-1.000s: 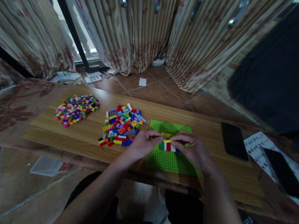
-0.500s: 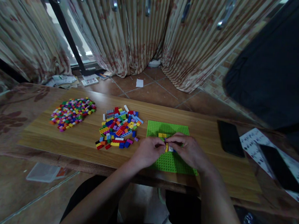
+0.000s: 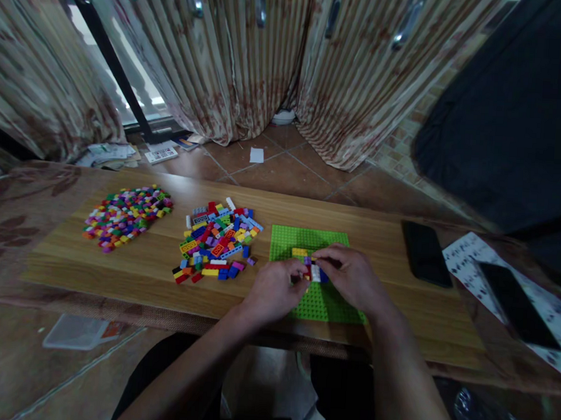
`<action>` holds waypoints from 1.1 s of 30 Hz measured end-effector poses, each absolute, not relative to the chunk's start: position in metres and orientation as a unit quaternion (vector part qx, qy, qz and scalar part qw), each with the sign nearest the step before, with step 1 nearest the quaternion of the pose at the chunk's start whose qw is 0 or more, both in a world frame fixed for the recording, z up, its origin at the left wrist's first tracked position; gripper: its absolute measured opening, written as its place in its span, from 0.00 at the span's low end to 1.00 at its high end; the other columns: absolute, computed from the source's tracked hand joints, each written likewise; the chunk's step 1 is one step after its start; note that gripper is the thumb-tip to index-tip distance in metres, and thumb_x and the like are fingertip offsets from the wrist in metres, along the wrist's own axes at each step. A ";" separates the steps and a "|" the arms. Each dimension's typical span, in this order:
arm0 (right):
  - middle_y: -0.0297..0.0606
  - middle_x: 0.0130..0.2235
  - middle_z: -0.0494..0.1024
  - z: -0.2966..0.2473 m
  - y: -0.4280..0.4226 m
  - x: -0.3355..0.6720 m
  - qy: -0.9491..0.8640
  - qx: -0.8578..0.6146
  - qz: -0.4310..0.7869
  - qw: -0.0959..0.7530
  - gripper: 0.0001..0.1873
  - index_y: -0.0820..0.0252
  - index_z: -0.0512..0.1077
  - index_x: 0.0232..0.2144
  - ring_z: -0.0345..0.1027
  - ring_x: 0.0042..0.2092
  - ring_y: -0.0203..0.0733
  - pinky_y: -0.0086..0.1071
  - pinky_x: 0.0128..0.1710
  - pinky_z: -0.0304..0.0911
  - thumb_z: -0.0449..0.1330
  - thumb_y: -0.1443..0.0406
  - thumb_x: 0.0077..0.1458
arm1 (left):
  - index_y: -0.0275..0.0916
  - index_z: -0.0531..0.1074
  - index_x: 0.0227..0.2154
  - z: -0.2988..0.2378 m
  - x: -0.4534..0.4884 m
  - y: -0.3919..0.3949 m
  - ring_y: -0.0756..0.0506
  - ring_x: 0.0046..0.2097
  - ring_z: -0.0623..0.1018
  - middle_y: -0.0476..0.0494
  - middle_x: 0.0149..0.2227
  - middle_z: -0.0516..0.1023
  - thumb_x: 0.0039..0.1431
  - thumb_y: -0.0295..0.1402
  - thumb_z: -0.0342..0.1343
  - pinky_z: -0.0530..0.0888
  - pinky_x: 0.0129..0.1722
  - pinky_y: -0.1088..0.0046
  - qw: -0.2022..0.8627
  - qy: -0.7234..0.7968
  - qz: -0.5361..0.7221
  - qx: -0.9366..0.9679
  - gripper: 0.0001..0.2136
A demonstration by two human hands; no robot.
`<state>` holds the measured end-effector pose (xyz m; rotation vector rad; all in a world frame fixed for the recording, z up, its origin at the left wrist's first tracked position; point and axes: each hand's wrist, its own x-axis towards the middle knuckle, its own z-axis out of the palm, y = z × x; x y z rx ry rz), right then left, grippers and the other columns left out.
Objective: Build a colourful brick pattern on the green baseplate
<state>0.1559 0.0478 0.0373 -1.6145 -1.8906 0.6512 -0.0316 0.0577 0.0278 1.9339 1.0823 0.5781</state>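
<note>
A green studded baseplate (image 3: 329, 310) lies on the wooden board, with a small cluster of toy bricks on its middle. In that cluster I see a yellow brick (image 3: 299, 252), a white brick (image 3: 315, 273), a blue brick (image 3: 323, 276) and some purple and red. My left hand (image 3: 274, 289) is at the cluster's left side, fingers curled and closed; a speck of yellow shows by its thumb, but what it grips is hidden. From the right, my right hand (image 3: 352, 275) reaches the cluster with thumb and forefinger closed together; anything between them is too small to make out.
Left of the baseplate lies a loose pile of mixed bricks (image 3: 217, 241); farther left is a heap of smaller bricks (image 3: 128, 218). A black phone (image 3: 426, 253) lies at the right, beside a printed sheet (image 3: 466, 251) with another dark device (image 3: 517, 304) on it.
The whole view has shifted slightly left. My hands have drawn a little apart at the cluster, and more of the white and blue bricks shows between them.
</note>
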 end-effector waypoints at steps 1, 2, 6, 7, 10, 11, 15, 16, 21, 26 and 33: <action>0.36 0.36 0.78 0.037 0.048 0.156 -0.702 -0.606 0.234 0.290 0.10 0.55 0.78 0.35 0.71 0.37 0.40 0.36 0.39 0.64 0.56 0.64 0.57 | 0.41 0.76 0.37 0.030 -0.033 0.057 0.47 0.31 0.75 0.48 0.30 0.79 0.54 0.31 0.55 0.68 0.32 0.73 0.394 0.433 0.214 0.782 0.08; 0.37 0.36 0.78 0.038 0.048 0.156 -0.699 -0.609 0.225 0.298 0.10 0.55 0.77 0.36 0.71 0.37 0.41 0.36 0.39 0.64 0.55 0.64 0.57 | 0.42 0.75 0.39 0.032 -0.035 0.056 0.47 0.30 0.75 0.48 0.30 0.78 0.53 0.31 0.56 0.68 0.32 0.73 0.371 0.436 0.196 0.796 0.10; 0.37 0.35 0.78 0.041 0.048 0.155 -0.698 -0.612 0.196 0.317 0.10 0.55 0.77 0.35 0.72 0.37 0.41 0.36 0.39 0.64 0.55 0.64 0.58 | 0.43 0.73 0.44 0.035 -0.037 0.050 0.44 0.34 0.76 0.46 0.34 0.78 0.52 0.32 0.57 0.68 0.34 0.71 0.287 0.435 0.129 0.843 0.15; 0.37 0.35 0.78 0.042 0.048 0.155 -0.698 -0.612 0.191 0.319 0.10 0.56 0.77 0.35 0.72 0.37 0.41 0.36 0.39 0.64 0.55 0.64 0.58 | 0.43 0.72 0.45 0.035 -0.036 0.049 0.44 0.35 0.76 0.45 0.36 0.78 0.53 0.32 0.57 0.68 0.35 0.70 0.273 0.434 0.117 0.851 0.15; 0.38 0.35 0.78 0.043 0.048 0.154 -0.697 -0.615 0.188 0.318 0.10 0.56 0.77 0.35 0.72 0.37 0.41 0.35 0.39 0.64 0.55 0.64 0.58 | 0.43 0.70 0.49 0.032 -0.032 0.046 0.42 0.38 0.77 0.44 0.40 0.78 0.55 0.31 0.54 0.69 0.36 0.69 0.243 0.430 0.089 0.865 0.17; 0.38 0.35 0.78 0.043 0.047 0.154 -0.696 -0.616 0.188 0.317 0.10 0.56 0.77 0.35 0.72 0.37 0.42 0.36 0.39 0.64 0.55 0.64 0.58 | 0.43 0.70 0.49 0.031 -0.031 0.046 0.42 0.39 0.78 0.43 0.41 0.78 0.56 0.32 0.53 0.70 0.36 0.69 0.236 0.430 0.084 0.868 0.17; 0.38 0.36 0.79 0.043 0.047 0.156 -0.701 -0.613 0.185 0.314 0.11 0.56 0.78 0.36 0.72 0.38 0.42 0.36 0.40 0.64 0.55 0.64 0.58 | 0.43 0.69 0.50 0.030 -0.029 0.046 0.41 0.40 0.78 0.43 0.42 0.78 0.59 0.33 0.51 0.71 0.37 0.68 0.229 0.429 0.075 0.871 0.16; 0.38 0.36 0.79 0.043 0.047 0.156 -0.702 -0.612 0.183 0.316 0.11 0.55 0.78 0.36 0.72 0.38 0.42 0.36 0.40 0.64 0.55 0.64 0.58 | 0.43 0.69 0.50 0.031 -0.030 0.046 0.42 0.40 0.78 0.43 0.42 0.78 0.59 0.33 0.50 0.71 0.37 0.68 0.232 0.429 0.074 0.870 0.16; 0.38 0.35 0.79 0.043 0.047 0.157 -0.702 -0.609 0.175 0.324 0.11 0.56 0.78 0.36 0.72 0.37 0.42 0.36 0.40 0.64 0.55 0.65 0.58 | 0.42 0.68 0.50 0.032 -0.030 0.048 0.42 0.39 0.78 0.42 0.42 0.79 0.62 0.37 0.50 0.71 0.37 0.69 0.247 0.428 0.088 0.865 0.15; 0.38 0.35 0.79 0.042 0.047 0.157 -0.703 -0.610 0.174 0.323 0.11 0.56 0.77 0.36 0.72 0.37 0.41 0.35 0.39 0.64 0.55 0.65 0.59 | 0.42 0.66 0.54 0.031 -0.027 0.053 0.42 0.43 0.79 0.42 0.47 0.78 0.65 0.39 0.47 0.72 0.40 0.69 0.235 0.436 0.117 0.861 0.17; 0.39 0.37 0.79 0.044 0.046 0.158 -0.705 -0.616 0.165 0.311 0.11 0.58 0.77 0.36 0.73 0.38 0.42 0.36 0.42 0.65 0.54 0.65 0.59 | 0.46 0.67 0.54 0.028 -0.022 0.054 0.42 0.44 0.80 0.45 0.48 0.79 0.65 0.39 0.48 0.74 0.39 0.68 0.215 0.442 0.109 0.864 0.16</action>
